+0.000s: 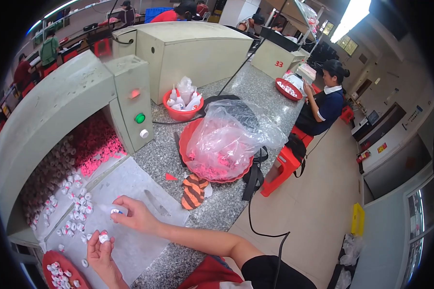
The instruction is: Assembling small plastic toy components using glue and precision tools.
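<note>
Nearest the camera, a black sleeve (275,273) filled the bottom of the frame, right of centre, its bare forearm reaching left across the counter (166,149). At the lower left, the left hand (101,257) pinched a small white piece (104,237) with a red mark, its grip narrow, thumb and fingertips closed on it. Just above and to the right, the right hand (139,216) had its grip closed around a small white bottle (116,210) with blue marking. In the lower left corner stood a red tray (57,256) of similar pieces. Beneath the hands lay a white sheet (130,178), with loose white pieces (81,207) scattered toward its left edge, before the pink-lit opening of a pale grey machine (72,77). Right of the sheet lay an orange-and-black striped object (195,191); above it, a clear plastic bag (222,139) rested in a larger red tray (185,132). Farther up, a red bowl (183,115) held nozzled bottles (178,100). At the upper right, a co-worker (323,101) in dark blue sat beside another red tray (288,97).
</note>
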`<action>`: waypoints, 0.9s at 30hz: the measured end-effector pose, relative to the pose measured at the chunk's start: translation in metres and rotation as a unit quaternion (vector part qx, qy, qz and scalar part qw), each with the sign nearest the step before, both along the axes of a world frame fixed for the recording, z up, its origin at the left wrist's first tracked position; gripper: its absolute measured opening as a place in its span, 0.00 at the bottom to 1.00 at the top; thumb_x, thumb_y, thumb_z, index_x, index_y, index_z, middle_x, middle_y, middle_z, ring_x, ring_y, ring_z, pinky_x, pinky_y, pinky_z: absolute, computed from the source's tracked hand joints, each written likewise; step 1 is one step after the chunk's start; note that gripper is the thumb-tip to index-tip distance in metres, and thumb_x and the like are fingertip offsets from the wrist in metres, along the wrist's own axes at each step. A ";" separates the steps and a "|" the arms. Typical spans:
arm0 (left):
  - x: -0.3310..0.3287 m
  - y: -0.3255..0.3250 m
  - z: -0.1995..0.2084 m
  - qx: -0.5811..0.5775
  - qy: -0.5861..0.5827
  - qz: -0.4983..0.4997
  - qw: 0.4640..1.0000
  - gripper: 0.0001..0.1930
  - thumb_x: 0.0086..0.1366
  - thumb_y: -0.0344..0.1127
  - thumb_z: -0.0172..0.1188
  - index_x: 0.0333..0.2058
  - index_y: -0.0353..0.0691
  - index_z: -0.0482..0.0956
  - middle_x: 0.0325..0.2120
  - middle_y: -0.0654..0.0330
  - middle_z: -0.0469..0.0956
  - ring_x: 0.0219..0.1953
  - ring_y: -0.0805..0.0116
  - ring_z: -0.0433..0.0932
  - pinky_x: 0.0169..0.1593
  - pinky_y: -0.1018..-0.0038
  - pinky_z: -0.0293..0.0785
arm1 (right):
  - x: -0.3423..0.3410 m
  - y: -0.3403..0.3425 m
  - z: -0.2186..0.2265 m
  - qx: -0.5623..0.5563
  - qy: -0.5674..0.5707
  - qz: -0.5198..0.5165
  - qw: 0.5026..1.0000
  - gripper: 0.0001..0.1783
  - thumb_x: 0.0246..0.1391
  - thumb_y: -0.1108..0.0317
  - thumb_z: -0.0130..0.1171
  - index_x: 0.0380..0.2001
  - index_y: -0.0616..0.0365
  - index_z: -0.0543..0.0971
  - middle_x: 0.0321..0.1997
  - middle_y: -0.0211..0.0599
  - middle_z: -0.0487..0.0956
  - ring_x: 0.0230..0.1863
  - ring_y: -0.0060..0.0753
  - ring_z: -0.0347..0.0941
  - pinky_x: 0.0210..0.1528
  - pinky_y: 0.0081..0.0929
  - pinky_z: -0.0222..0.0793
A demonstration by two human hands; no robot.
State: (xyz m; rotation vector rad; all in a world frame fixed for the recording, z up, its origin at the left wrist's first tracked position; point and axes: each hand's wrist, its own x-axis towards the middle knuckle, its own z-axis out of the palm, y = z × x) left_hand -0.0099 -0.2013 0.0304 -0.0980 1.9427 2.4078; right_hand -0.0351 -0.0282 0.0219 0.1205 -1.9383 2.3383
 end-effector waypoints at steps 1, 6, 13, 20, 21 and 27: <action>0.002 0.000 0.001 0.021 0.002 0.014 1.000 0.19 0.51 0.20 0.55 0.44 0.30 0.68 0.37 0.55 0.72 0.36 0.70 0.73 0.40 0.79 0.72 | 0.000 -0.001 -0.006 -0.002 -0.005 0.012 1.000 0.14 0.48 0.70 0.57 0.38 0.62 0.70 0.31 0.29 0.73 0.31 0.13 0.68 0.30 0.12 0.64; 0.004 -0.008 0.009 0.001 0.041 0.045 0.998 0.19 0.49 0.19 0.56 0.43 0.27 0.68 0.38 0.51 0.72 0.40 0.65 0.74 0.45 0.71 0.73 | -0.007 -0.007 -0.024 -0.028 0.028 -0.067 0.997 0.12 0.48 0.70 0.58 0.37 0.59 0.72 0.28 0.21 0.71 0.28 0.09 0.64 0.28 0.10 0.60; 0.001 -0.010 0.012 0.099 0.036 0.046 0.993 0.19 0.52 0.17 0.56 0.45 0.29 0.68 0.38 0.54 0.74 0.40 0.68 0.75 0.44 0.78 0.71 | 0.033 -0.026 0.057 0.179 0.121 -0.180 0.960 0.20 0.36 0.76 0.46 0.38 0.68 0.71 0.37 0.38 0.68 0.31 0.23 0.65 0.34 0.21 0.64; 0.007 -0.007 0.011 0.119 0.066 0.065 0.989 0.18 0.53 0.17 0.55 0.45 0.30 0.68 0.38 0.56 0.73 0.40 0.72 0.74 0.44 0.79 0.72 | 0.070 -0.028 0.046 0.387 0.262 -0.094 0.879 0.17 0.36 0.73 0.50 0.34 0.68 0.69 0.36 0.45 0.70 0.33 0.32 0.68 0.38 0.26 0.66; 0.008 -0.006 0.010 0.100 0.088 0.068 0.989 0.17 0.53 0.18 0.56 0.43 0.31 0.70 0.36 0.58 0.73 0.38 0.74 0.74 0.44 0.79 0.73 | 0.067 -0.027 0.046 0.385 0.258 -0.098 0.881 0.17 0.36 0.73 0.50 0.34 0.68 0.69 0.36 0.45 0.70 0.33 0.32 0.68 0.38 0.26 0.66; 0.009 -0.004 0.012 0.032 0.128 0.063 0.989 0.18 0.51 0.14 0.55 0.42 0.29 0.69 0.39 0.56 0.69 0.42 0.69 0.73 0.44 0.75 0.74 | 0.053 -0.031 0.044 0.324 0.363 -0.071 0.871 0.20 0.31 0.76 0.55 0.35 0.65 0.70 0.16 0.33 0.68 0.10 0.25 0.58 0.11 0.18 0.54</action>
